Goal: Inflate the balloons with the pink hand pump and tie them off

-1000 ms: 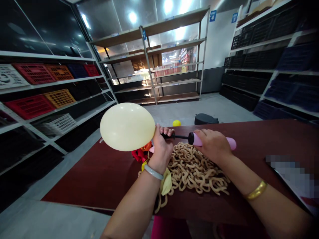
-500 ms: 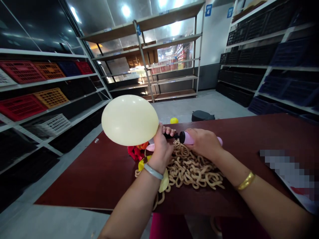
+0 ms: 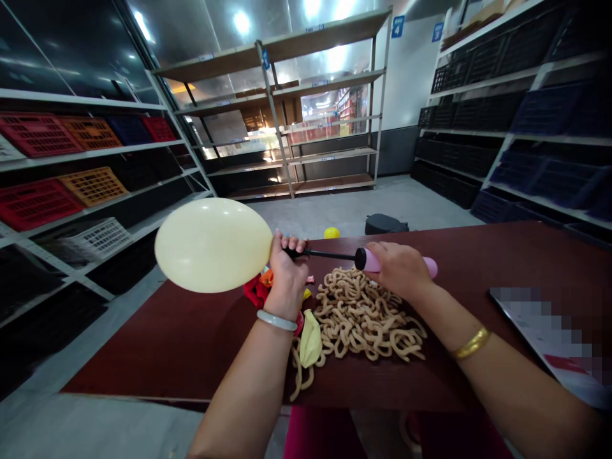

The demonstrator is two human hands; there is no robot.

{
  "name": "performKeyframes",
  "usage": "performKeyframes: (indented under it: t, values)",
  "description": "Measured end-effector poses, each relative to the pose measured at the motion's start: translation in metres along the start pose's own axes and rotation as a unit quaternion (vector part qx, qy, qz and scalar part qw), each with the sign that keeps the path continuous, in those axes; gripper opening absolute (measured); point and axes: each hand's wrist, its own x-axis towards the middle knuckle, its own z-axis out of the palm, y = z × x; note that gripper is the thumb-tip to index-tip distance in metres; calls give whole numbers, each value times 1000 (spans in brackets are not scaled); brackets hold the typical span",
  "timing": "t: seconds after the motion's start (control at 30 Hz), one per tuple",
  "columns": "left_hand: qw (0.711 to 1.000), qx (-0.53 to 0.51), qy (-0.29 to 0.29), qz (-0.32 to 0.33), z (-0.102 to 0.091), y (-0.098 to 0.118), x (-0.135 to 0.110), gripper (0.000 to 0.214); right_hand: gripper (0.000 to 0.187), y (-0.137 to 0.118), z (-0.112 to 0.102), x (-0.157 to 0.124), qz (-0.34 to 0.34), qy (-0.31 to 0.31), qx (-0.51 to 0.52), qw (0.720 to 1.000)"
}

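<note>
A pale yellow inflated balloon (image 3: 213,245) sticks out to the left of my left hand (image 3: 289,264). That hand is closed around the black end of a balloon pump (image 3: 333,255) at the balloon's neck. My right hand (image 3: 399,268) wraps around the pump's pink barrel, and a length of thin black rod shows between the two hands. Below them lies a pile of tan, cord-like loops (image 3: 368,319). Beside the pile is a limp pale yellow balloon (image 3: 310,341). Limp red balloons (image 3: 255,293) lie partly hidden behind my left wrist.
The dark red table (image 3: 157,344) spans the area in front of me. A flat, blurred-out item (image 3: 549,344) lies at its right. Past the far edge are a yellow round object (image 3: 331,233) and a dark grey object (image 3: 385,224). Shelves with crates (image 3: 45,201) stand around.
My hands have moved apart, drawing more of the pump's black rod out of the pink barrel. My left hand and the inflated balloon have shifted left and slightly down.
</note>
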Motion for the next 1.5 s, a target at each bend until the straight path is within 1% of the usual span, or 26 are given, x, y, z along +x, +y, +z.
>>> performKeyframes:
  t: [0.13, 0.2, 0.3, 0.4, 0.47, 0.53, 0.6, 0.67, 0.73, 0.8, 0.83, 0.9, 0.97, 1.03, 1.17, 1.27, 1.37, 1.5]
  values:
    - [997, 12, -42, -63, 4, -33, -18, 38, 43, -14, -5, -1, 6, -6, 6, 1000]
    - [995, 22, -54, -78, 6, -46, -27, 37, 40, -22, -8, -1, 9, -10, 15, 1000]
    - [995, 33, -61, -74, 9, -56, -36, 38, 37, -30, -11, -2, 12, -14, 27, 999]
    - [995, 37, -63, -68, 10, -58, -38, 37, 37, -31, -11, -1, 8, -14, 34, 999]
    - [995, 37, -49, -74, 9, -55, -34, 36, 37, -29, -7, 0, 3, -21, 43, 999]
    - [996, 38, -22, -78, 6, -48, -25, 37, 38, -23, -2, 1, 5, -37, 55, 998]
    - [997, 39, 5, -69, 0, -36, -14, 36, 40, -14, 3, 2, 7, -56, 60, 997]
    - [998, 41, 21, -51, -6, -19, -1, 35, 42, -4, 5, 4, 7, -67, 57, 996]
    - [998, 40, 25, -30, -10, -1, 8, 34, 43, 6, 5, 4, 4, -67, 50, 996]
    - [999, 36, 24, -12, -11, 13, 13, 34, 44, 13, 2, 4, 1, -57, 40, 998]
    - [999, 33, 23, -4, -11, 16, 14, 34, 44, 15, 0, 4, -2, -51, 33, 998]
    - [1000, 23, 16, 7, -8, 16, 12, 35, 44, 17, -5, 3, -4, -36, 14, 999]
    - [1000, 7, 10, 8, -4, 8, 7, 35, 44, 15, -8, 1, -2, -25, -8, 1000]
    - [1000, -5, 0, -9, -1, -5, 1, 35, 44, 10, -9, 0, -1, -20, -19, 1000]
    - [998, 10, -33, -56, 1, -38, -15, 37, 41, -6, -6, -2, -2, -24, 2, 1000]
    - [995, 39, -58, -67, 1, -56, -26, 41, 39, -19, -4, -3, 6, -30, 23, 999]
    - [993, 61, -68, -77, 3, -62, -32, 41, 34, -27, -4, -2, 14, -37, 35, 999]
    - [994, 64, -56, -72, 3, -55, -27, 43, 38, -32, -2, 0, 29, -48, 39, 998]
